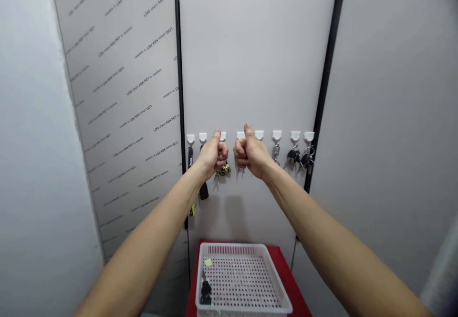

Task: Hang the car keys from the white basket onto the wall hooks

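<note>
Both my arms reach out toward a row of white wall hooks (276,135) on a grey panel. My left hand (213,154) is a closed fist with the thumb up, in front of the third hook, and a bunch of keys (224,169) hangs just below it. My right hand (249,152) is also a fist with the thumb raised, in front of the middle hooks. I cannot make out anything held in either fist. More key bunches (294,155) hang on the hooks at the right, and a black strap (190,156) and a black key fob (203,191) hang at the left.
A white perforated basket (246,250) stands below on a red surface (291,283), holding a black key (205,291) and a small yellow tag (208,262). Black vertical strips (327,74) edge the panel. A film-covered panel (125,97) is at the left.
</note>
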The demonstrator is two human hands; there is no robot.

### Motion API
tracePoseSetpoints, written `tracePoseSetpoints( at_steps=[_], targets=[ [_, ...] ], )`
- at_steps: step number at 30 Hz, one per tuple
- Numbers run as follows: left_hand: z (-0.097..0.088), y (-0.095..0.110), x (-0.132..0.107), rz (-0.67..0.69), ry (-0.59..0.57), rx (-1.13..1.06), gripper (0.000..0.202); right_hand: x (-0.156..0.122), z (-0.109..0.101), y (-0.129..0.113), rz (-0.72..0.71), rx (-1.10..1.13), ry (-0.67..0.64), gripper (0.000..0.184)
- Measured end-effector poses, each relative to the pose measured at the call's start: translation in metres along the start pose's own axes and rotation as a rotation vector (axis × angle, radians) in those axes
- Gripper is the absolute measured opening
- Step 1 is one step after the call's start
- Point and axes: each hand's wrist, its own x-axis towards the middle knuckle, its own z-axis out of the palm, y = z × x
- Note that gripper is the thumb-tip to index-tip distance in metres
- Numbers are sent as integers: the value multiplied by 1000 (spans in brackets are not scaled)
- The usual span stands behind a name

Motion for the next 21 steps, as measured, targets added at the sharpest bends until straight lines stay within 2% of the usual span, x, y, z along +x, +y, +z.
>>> tracePoseSetpoints(
  at_steps=[2, 5, 8, 10, 13, 16, 21],
  targets=[
    [3, -1, 1, 41, -14, 2, 40, 1, 4, 4, 9, 17, -24, 48],
    [3, -17, -6, 116, 1, 50, 32, -9, 9, 22, 2, 6, -18, 46],
    [1, -29, -11, 110, 34, 68, 31, -16, 10, 33, 35, 7, 0, 47],
    [1, -27, -11, 62, 10, 17, 35, -15, 9, 29, 79, 33, -25, 48],
    [3, -12, -6, -3, -60, -90, 40, -8, 5, 13, 112, 110, -120, 51],
    [5, -2, -4, 21, -116, -140, 39, -5, 1, 4, 72, 204, -175, 51],
    [5, -18, -13, 79, -79, -132, 28, -16, 2, 16, 40, 291, -83, 44]
  ],
)
